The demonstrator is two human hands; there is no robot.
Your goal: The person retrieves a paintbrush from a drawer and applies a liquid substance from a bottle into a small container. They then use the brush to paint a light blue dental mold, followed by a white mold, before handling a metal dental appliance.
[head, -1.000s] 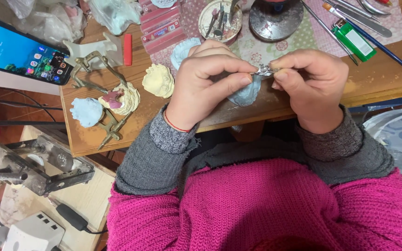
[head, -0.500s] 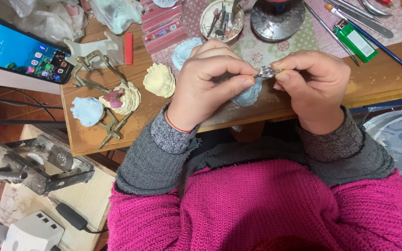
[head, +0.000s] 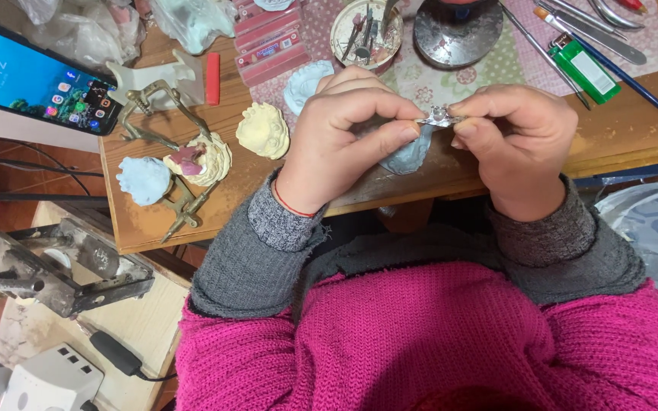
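Note:
Both hands meet over the front edge of a wooden workbench (head: 634, 129). My left hand (head: 344, 137) and my right hand (head: 519, 141) each pinch one end of a small silvery metal piece (head: 439, 116) between thumb and fingertips. The piece is held level, just above a grey-blue plaster dental cast (head: 409, 156) that lies on the bench, partly hidden by my left hand. A second pale blue cast (head: 305, 85) peeks out behind my left hand.
A yellow cast (head: 263, 130), a light blue cast (head: 144, 180) and a brass articulator (head: 180, 164) sit at left. A phone (head: 36, 80), a tin of burs (head: 365, 30), a green lighter (head: 586, 72) and hand tools (head: 595, 30) lie farther back. A metal press (head: 55, 266) stands lower left.
Both hands stay together on the small metal piece, which has shifted only slightly between the fingertips. Nothing else has moved.

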